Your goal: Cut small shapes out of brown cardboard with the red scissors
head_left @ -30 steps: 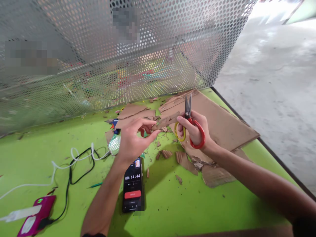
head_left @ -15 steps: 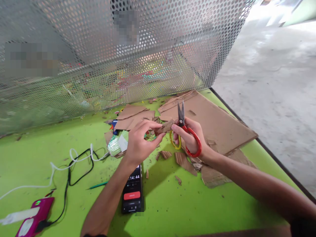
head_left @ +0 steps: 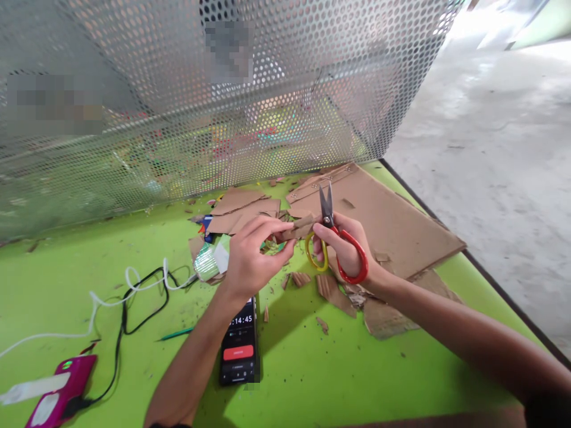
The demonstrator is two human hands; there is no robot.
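Between the thumb and fingers of my left hand [head_left: 259, 252] is a small piece of brown cardboard [head_left: 304, 226]. My right hand [head_left: 345, 241] holds a pair of scissors [head_left: 327, 217] with one red and one yellow handle loop, the blades pointing up and slightly parted. The right fingertips are close to the far end of the cardboard piece; whether they also grip it is hard to see. Torn cardboard scraps [head_left: 332, 294] lie on the green table [head_left: 312, 374] below both hands.
A large cardboard sheet [head_left: 392, 223] lies at the right, smaller sheets [head_left: 241, 208] at the back. Left of my forearm are a green pencil [head_left: 176, 334], cables [head_left: 122, 315] and a magenta power bank [head_left: 62, 389]. A phone [head_left: 238, 351] lies nearby. A perforated metal panel [head_left: 267, 101] borders the table.
My right hand and the scissors have shifted very slightly, and the cardboard piece has turned a little. My left hand stays nearly in place. The phone's timer has advanced by one second.
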